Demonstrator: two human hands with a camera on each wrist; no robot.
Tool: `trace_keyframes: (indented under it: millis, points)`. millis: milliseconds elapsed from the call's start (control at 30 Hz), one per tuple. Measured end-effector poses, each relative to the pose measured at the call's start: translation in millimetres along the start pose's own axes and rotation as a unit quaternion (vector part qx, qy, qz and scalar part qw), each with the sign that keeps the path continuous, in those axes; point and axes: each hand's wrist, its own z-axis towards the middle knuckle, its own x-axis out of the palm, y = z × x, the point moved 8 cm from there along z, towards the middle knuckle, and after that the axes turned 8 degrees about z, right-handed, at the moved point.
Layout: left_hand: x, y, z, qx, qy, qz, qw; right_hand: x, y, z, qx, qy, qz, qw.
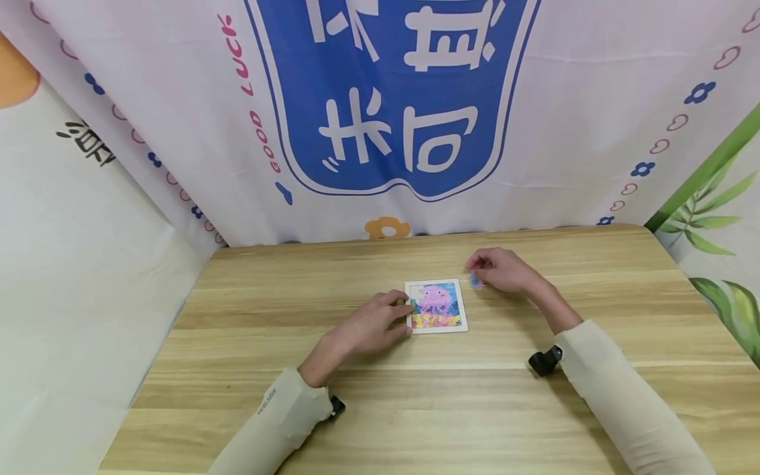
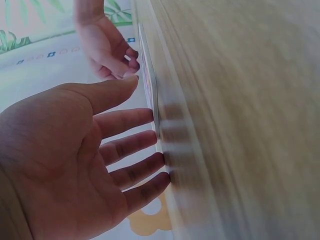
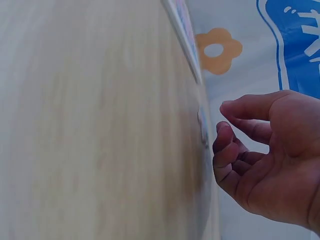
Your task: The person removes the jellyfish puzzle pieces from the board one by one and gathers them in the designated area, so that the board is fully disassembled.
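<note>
Puzzle on the table, edge touched by the spread left hand; nothing's gripped by the loosely curled right hand, its gap to the loose piece only clearly shown right-wrist side.

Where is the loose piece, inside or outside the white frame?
Outside: the piece lies on the table beside the frame, near the right hand.

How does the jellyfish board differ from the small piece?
The jellyfish board is square and white-edged; the small piece has an uneven outline. The jellyfish board is much larger than the small piece. The left hand touches the jellyfish board, while the small piece lies by the right hand. Both lie on the table.
</note>
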Motion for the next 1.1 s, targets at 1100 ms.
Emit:
trace_keyframes:
  millis: [1100]
  points:
    - [1.0,1.6,2.0,0.009,0.001,0.005,1.0,53,46,6.9,-0.06,0.09,-0.009,0.9941]
